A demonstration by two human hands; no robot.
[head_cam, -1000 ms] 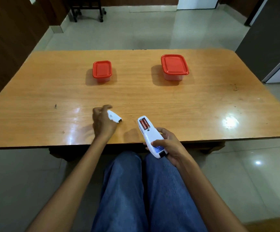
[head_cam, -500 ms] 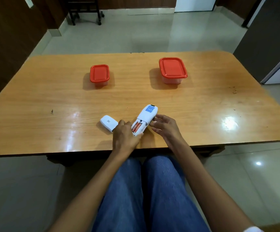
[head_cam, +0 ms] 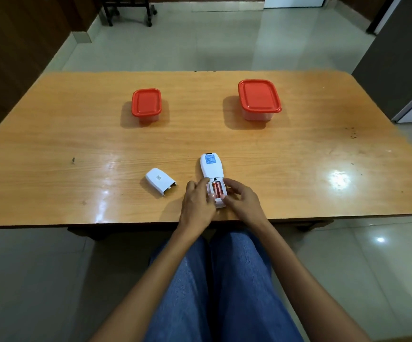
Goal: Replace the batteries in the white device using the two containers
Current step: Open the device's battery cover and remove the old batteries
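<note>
Wooden table (head_cam: 52, 134); tiled floor (head_cam: 200, 40); wheeled black frame (head_cam: 128, 8) beyond table.

One head-worn view looks forward and down from the seated person; table (head_cam: 52, 149) toward twelve o'clock; lap close below.

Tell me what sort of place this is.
Probably a room in a home or small office: a low wooden table on a glossy tiled floor, wood-panelled walls, and a wheeled stand at the back.
</note>
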